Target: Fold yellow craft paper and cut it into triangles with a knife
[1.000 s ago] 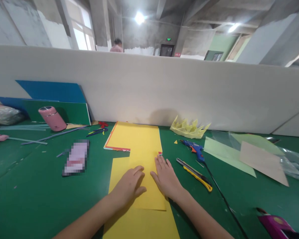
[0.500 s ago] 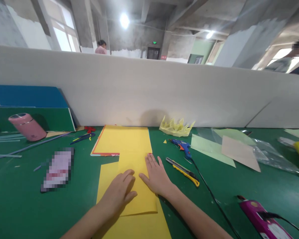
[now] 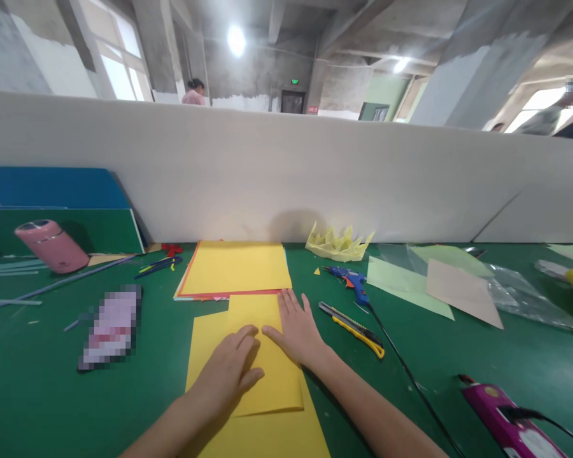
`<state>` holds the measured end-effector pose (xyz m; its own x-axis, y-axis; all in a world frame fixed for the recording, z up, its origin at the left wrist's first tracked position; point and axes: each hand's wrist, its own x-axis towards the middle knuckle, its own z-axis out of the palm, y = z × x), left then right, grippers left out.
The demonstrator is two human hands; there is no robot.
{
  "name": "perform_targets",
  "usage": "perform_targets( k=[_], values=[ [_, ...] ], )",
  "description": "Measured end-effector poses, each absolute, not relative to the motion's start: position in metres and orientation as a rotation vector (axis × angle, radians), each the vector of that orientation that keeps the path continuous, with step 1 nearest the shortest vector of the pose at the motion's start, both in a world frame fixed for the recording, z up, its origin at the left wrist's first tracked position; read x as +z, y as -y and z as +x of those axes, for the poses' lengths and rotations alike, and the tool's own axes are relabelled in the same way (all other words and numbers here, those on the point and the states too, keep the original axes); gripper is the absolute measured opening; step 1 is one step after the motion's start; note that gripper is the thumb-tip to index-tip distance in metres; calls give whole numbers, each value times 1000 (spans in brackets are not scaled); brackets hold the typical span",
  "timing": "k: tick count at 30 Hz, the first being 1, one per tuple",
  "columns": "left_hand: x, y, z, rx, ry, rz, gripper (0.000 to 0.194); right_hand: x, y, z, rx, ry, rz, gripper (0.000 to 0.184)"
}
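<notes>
A folded yellow sheet of paper (image 3: 270, 381) lies on top of a larger yellow sheet (image 3: 267, 439) in front of me. My left hand (image 3: 226, 366) rests on the left side of the folded sheet, its fingers loosely curled and apart. Along the right edge of that sheet, my right hand (image 3: 298, 327) lies flat with fingers stretched forward and thumb out to the left. Just beyond the fingertips is a stack of coloured paper (image 3: 239, 267) with yellow on top.
Right of my hands lie a yellow utility knife (image 3: 353, 331), a blue glue gun (image 3: 351, 280) and a pale yellow paper crown (image 3: 339, 243). A purple power strip (image 3: 506, 416) sits at lower right. At left are a pink bottle (image 3: 52, 246) and scissors (image 3: 158, 267). A white partition (image 3: 219, 172) stands behind.
My right hand has slid slightly forward along the paper's right edge, its thumb moving a little left. My left hand has stayed in nearly the same place.
</notes>
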<state>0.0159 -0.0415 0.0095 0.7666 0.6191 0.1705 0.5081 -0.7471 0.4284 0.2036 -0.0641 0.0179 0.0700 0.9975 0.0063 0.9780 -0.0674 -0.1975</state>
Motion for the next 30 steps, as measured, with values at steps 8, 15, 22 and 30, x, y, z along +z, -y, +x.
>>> perform_targets(
  k=[8, 15, 22, 30],
  values=[
    [9, 43, 17, 409, -863, 2697, 22, 18, 90, 198, 257, 2089, -2218, 72],
    [6, 42, 16, 433, -847, 2707, 21, 21, 130, 194, 349, 2158, -2150, 71],
    [10, 47, 16, 472, -833, 2721, 19, 19, 143, 194, 390, 2160, -2075, 69],
    [27, 62, 24, 450, -662, 2773, 10, 26, 143, 203, 465, 2333, -1918, 68]
  ],
)
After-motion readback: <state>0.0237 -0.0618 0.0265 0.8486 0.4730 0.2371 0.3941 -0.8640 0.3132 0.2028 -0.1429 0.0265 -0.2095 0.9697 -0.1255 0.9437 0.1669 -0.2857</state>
